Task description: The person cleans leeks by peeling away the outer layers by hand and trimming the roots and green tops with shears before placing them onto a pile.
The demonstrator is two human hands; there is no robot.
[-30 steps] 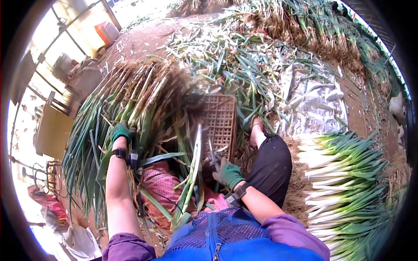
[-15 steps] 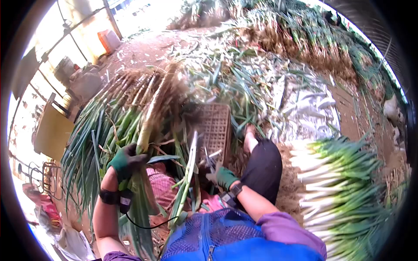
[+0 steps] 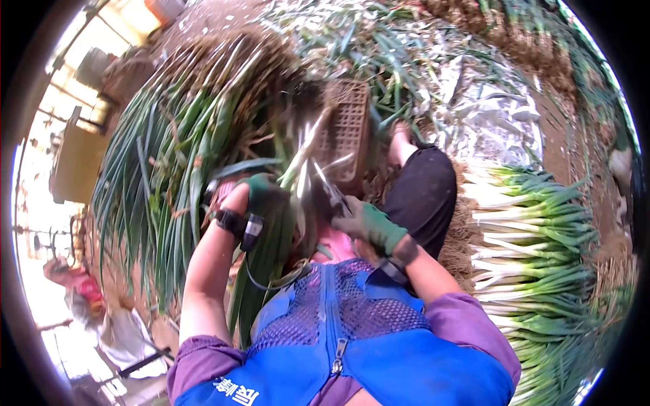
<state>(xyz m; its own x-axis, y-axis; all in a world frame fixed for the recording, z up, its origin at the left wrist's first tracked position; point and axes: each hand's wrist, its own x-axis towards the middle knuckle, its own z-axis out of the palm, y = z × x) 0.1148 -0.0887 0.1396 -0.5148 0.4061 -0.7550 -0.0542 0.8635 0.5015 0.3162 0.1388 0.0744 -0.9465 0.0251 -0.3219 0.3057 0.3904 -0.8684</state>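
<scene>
My left hand, in a green glove, is closed round a green onion stalk whose root end points up toward the brown crate. My right hand, also gloved, grips a bladed metal tool, its blade angled up and left, just right of the stalk. Motion blurs the roots and the spot between the hands. To the left lies a large heap of untrimmed green onions, roots upward. A pink cloth shows below the tool.
The brown plastic crate stands ahead. Trimmed green onions lie in a row at right. Loose leaves and peelings cover the ground by a white sheet. A bent knee in dark trousers is beside my right hand.
My left hand has taken hold of a stalk from the heap and brought it right, beside the tool. My right hand keeps its grip on the tool. The view has tilted downward.
</scene>
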